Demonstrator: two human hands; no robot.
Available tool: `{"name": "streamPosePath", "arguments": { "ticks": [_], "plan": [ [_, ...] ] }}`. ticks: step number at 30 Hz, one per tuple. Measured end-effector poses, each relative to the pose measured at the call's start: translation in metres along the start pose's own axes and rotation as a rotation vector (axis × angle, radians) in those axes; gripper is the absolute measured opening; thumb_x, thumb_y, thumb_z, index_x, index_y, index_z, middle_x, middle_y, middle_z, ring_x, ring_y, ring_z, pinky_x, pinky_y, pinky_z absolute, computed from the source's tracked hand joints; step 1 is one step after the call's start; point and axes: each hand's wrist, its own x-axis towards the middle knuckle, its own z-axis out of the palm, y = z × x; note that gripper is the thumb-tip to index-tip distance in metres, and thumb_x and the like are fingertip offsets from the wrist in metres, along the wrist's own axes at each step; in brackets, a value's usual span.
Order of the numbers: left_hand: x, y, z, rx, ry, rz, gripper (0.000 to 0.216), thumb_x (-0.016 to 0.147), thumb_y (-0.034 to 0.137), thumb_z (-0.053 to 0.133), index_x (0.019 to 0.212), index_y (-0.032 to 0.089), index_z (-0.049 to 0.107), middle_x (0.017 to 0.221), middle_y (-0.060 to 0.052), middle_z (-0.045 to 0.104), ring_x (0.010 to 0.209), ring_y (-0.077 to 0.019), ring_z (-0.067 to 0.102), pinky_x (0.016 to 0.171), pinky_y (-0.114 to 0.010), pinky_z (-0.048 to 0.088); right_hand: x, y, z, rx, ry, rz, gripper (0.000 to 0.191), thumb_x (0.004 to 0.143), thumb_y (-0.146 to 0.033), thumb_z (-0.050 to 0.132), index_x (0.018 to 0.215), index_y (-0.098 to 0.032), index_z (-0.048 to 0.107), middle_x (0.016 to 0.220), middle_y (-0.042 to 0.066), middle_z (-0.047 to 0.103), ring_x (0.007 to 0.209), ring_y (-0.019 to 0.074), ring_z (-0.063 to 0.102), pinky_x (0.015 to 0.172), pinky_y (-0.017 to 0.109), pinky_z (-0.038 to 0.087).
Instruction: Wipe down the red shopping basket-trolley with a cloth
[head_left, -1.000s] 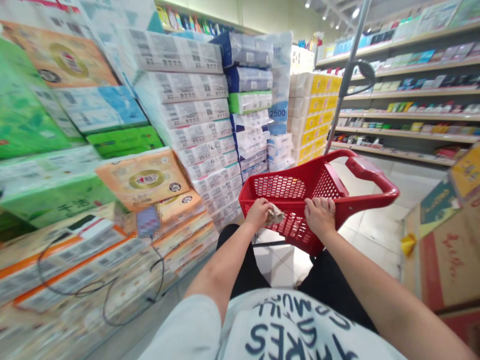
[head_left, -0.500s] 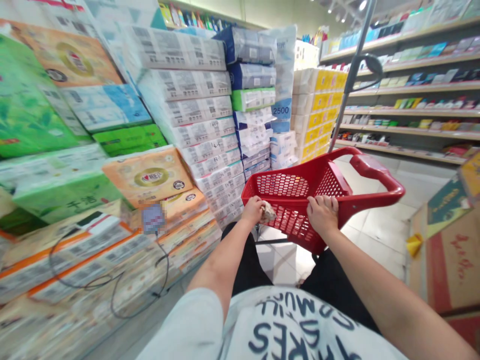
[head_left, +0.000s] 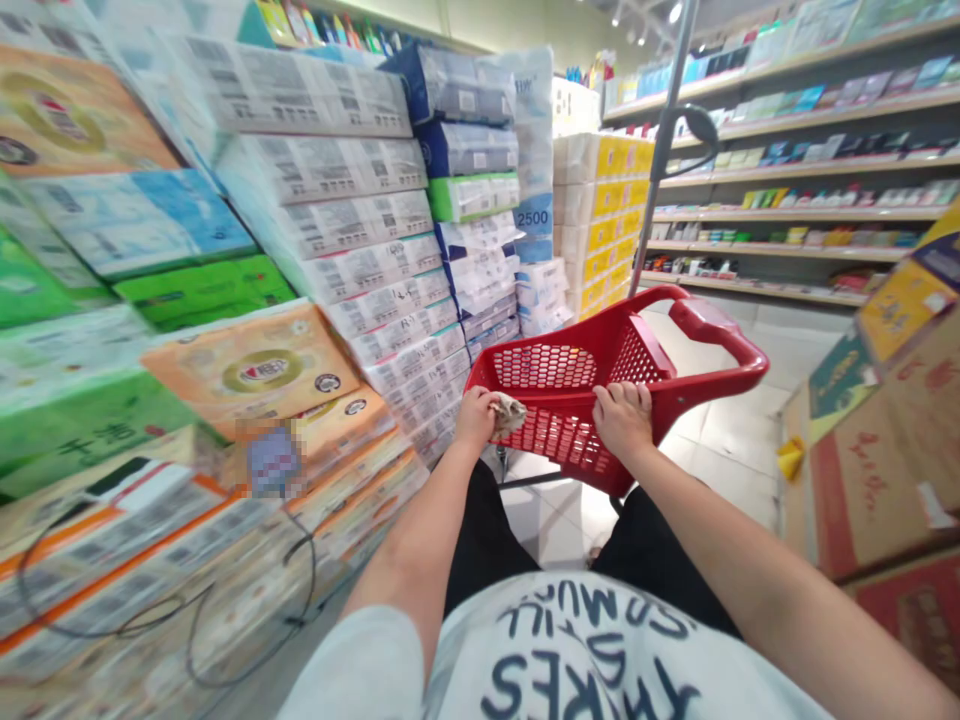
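Observation:
A red plastic shopping basket [head_left: 570,375] with a mesh wall and a thick handle [head_left: 712,335] stands tilted in front of me, over the tiled floor. My left hand [head_left: 476,418] is closed on a crumpled greyish cloth [head_left: 508,413] pressed against the basket's near rim. My right hand [head_left: 622,418] grips the same rim a little to the right, fingers curled over its edge. The basket's inside looks empty.
Tall stacks of wrapped tissue packs [head_left: 352,220] fill the left side, with a black cable [head_left: 187,610] lying over the low ones. Cardboard boxes [head_left: 877,440] stand close on the right. Shelves of goods [head_left: 787,200] line the far right. A metal pole [head_left: 660,160] rises behind the basket.
The view has swung slightly right and forward; basket and both hands now sit a little to the left in the picture. Both grips are unchanged.

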Motion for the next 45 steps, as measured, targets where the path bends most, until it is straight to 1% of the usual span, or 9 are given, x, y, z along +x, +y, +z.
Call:
{"name": "streamPosePath", "arguments": {
  "ticks": [5, 11, 16, 21, 27, 32, 36, 41, 45],
  "plan": [
    [-0.001, -0.004, -0.004, 0.03, -0.079, -0.031, 0.028, 0.07, -0.002, 0.051, 0.075, 0.017, 0.071, 0.084, -0.004, 0.059, 0.085, -0.0182, 0.058, 0.085, -0.033, 0.05, 0.001, -0.002, 0.001, 0.022, -0.024, 0.008, 0.028, 0.089, -0.023, 0.045, 0.111, -0.02, 0.062, 0.101, 0.009, 0.061, 0.107, 0.0263, 0.041, 0.106, 0.042, 0.016],
    [0.01, 0.001, -0.007, 0.015, 0.05, 0.008, 0.029, 0.073, 0.0, 0.051, 0.082, 0.02, 0.071, 0.092, -0.004, 0.06, 0.093, -0.019, 0.058, 0.089, -0.033, 0.049, 0.002, -0.004, 0.001, 0.055, -0.031, 0.01, 0.03, 0.089, -0.022, 0.044, 0.114, -0.021, 0.06, 0.104, 0.009, 0.06, 0.11, 0.0268, 0.041, 0.107, 0.043, 0.015],
    [-0.001, 0.007, 0.01, 0.01, -0.089, -0.001, 0.026, 0.071, -0.001, 0.052, 0.074, 0.019, 0.069, 0.084, -0.003, 0.06, 0.085, -0.018, 0.058, 0.084, -0.032, 0.05, 0.002, -0.005, 0.001, 0.062, -0.034, -0.009, 0.031, 0.088, -0.021, 0.045, 0.115, -0.02, 0.059, 0.107, 0.01, 0.06, 0.11, 0.0268, 0.04, 0.107, 0.042, 0.015],
    [0.007, 0.024, 0.012, -0.057, 0.047, 0.11, 0.028, 0.074, 0.001, 0.051, 0.082, 0.02, 0.07, 0.09, -0.004, 0.061, 0.093, -0.0185, 0.057, 0.089, -0.033, 0.048, 0.002, -0.004, 0.001, 0.05, -0.039, -0.013, 0.029, 0.09, -0.022, 0.043, 0.114, -0.019, 0.059, 0.108, 0.009, 0.06, 0.11, 0.0253, 0.04, 0.108, 0.04, 0.014],
    [0.01, 0.04, 0.014, -0.027, -0.038, 0.095, 0.027, 0.072, -0.001, 0.053, 0.078, 0.018, 0.069, 0.087, -0.004, 0.06, 0.087, -0.0185, 0.057, 0.084, -0.033, 0.05, 0.002, -0.004, 0.003, 0.066, -0.044, -0.011, 0.03, 0.089, -0.021, 0.044, 0.116, -0.019, 0.058, 0.108, 0.009, 0.059, 0.111, 0.0257, 0.039, 0.108, 0.04, 0.013],
    [0.016, 0.059, 0.016, -0.079, 0.032, 0.236, 0.027, 0.074, 0.0, 0.054, 0.084, 0.02, 0.07, 0.094, -0.004, 0.06, 0.095, -0.0185, 0.056, 0.089, -0.033, 0.048, 0.002, -0.003, 0.005, 0.088, -0.05, -0.013, 0.031, 0.088, -0.02, 0.045, 0.116, -0.018, 0.058, 0.11, 0.01, 0.059, 0.112, 0.0257, 0.039, 0.109, 0.04, 0.012],
    [0.015, 0.07, 0.022, -0.053, -0.073, 0.233, 0.026, 0.072, -0.002, 0.054, 0.077, 0.018, 0.068, 0.088, -0.004, 0.059, 0.087, -0.0178, 0.057, 0.082, -0.031, 0.051, 0.002, -0.002, 0.003, 0.096, -0.069, -0.013, 0.031, 0.089, -0.021, 0.044, 0.117, -0.018, 0.057, 0.112, 0.01, 0.058, 0.113, 0.0258, 0.039, 0.11, 0.04, 0.012],
    [0.017, 0.09, 0.027, -0.113, -0.027, 0.335, 0.03, 0.074, -0.002, 0.054, 0.085, 0.021, 0.07, 0.094, -0.004, 0.06, 0.096, -0.0175, 0.056, 0.091, -0.032, 0.049, 0.002, 0.001, 0.001, 0.103, -0.066, -0.043, 0.029, 0.091, -0.024, 0.043, 0.117, -0.018, 0.056, 0.11, 0.01, 0.058, 0.114, 0.0263, 0.038, 0.109, 0.04, 0.013],
    [0.019, 0.099, 0.032, -0.076, -0.11, 0.367, 0.027, 0.073, -0.002, 0.053, 0.079, 0.019, 0.069, 0.09, -0.004, 0.06, 0.091, -0.0178, 0.056, 0.086, -0.031, 0.05, 0.001, 0.003, 0.001, 0.105, -0.047, -0.04, 0.029, 0.09, -0.022, 0.045, 0.117, -0.017, 0.056, 0.111, 0.01, 0.058, 0.114, 0.0263, 0.039, 0.109, 0.04, 0.013]
  ]
}}
